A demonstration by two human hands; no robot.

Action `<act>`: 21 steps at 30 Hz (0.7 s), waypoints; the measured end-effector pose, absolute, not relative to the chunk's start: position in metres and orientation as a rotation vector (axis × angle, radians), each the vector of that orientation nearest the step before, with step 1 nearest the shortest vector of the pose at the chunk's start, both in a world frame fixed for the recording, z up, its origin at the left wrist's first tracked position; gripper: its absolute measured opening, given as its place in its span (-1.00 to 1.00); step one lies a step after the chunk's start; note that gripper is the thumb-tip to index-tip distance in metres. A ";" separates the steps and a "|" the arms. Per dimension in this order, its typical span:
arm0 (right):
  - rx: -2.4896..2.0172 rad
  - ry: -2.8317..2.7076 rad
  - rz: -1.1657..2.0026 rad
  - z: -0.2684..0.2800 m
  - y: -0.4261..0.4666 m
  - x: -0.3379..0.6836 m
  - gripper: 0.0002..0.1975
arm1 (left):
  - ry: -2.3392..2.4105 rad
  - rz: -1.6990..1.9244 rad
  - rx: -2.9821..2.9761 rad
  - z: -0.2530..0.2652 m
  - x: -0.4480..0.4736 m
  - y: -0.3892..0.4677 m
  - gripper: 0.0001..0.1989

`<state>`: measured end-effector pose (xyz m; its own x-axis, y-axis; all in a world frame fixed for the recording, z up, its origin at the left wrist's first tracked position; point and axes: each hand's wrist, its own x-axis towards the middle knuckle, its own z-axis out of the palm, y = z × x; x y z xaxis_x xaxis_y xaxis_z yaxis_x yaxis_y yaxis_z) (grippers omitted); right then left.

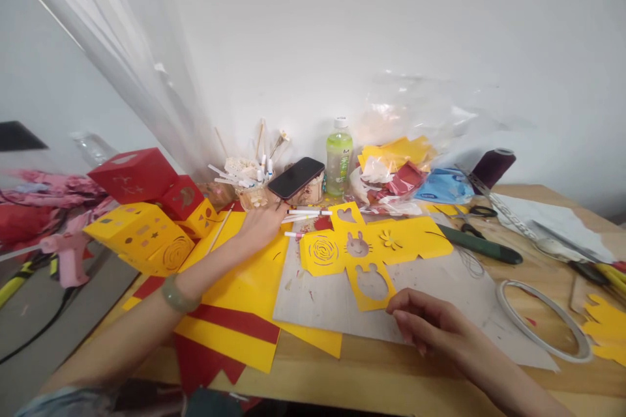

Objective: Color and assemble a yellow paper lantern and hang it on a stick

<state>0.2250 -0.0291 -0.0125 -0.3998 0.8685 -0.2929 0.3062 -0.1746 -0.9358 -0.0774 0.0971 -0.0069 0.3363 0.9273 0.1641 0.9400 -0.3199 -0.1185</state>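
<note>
My left hand (264,225) stretches forward to the white markers (309,213) beside the black phone (297,177). Its fingers look drawn together at the markers' ends, and what they hold, if anything, is hidden. A jade-coloured bangle (180,294) circles that wrist. In front of me lies a flat yellow paper cutout (374,238), a cross-shaped box net with heart, rabbit, flower and spiral cutouts, on a grey board (313,300). At the near corner of its lowest panel rests my right hand (425,322), fingers loosely bent and slightly apart, with nothing visible in them.
Red (134,174) and yellow paper boxes (141,238) stand left, near a pink glue gun (66,254). Yellow sheets (239,280) lie under my left arm. A green bottle (338,156) stands behind. Right are a tape roll (542,322), a green-handled cutter (482,244) and scissors (476,211).
</note>
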 end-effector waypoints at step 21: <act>-1.157 -1.112 1.453 0.006 -0.046 0.188 -0.66 | -0.670 -0.850 -2.779 -0.001 0.021 -0.001 -0.69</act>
<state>0.1881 -0.0457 0.0056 -0.1142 0.9844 -0.1340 -0.1281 -0.1483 -0.9806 0.0207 -0.0013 -0.0014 0.7384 0.3709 0.5632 0.4612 -0.8870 -0.0206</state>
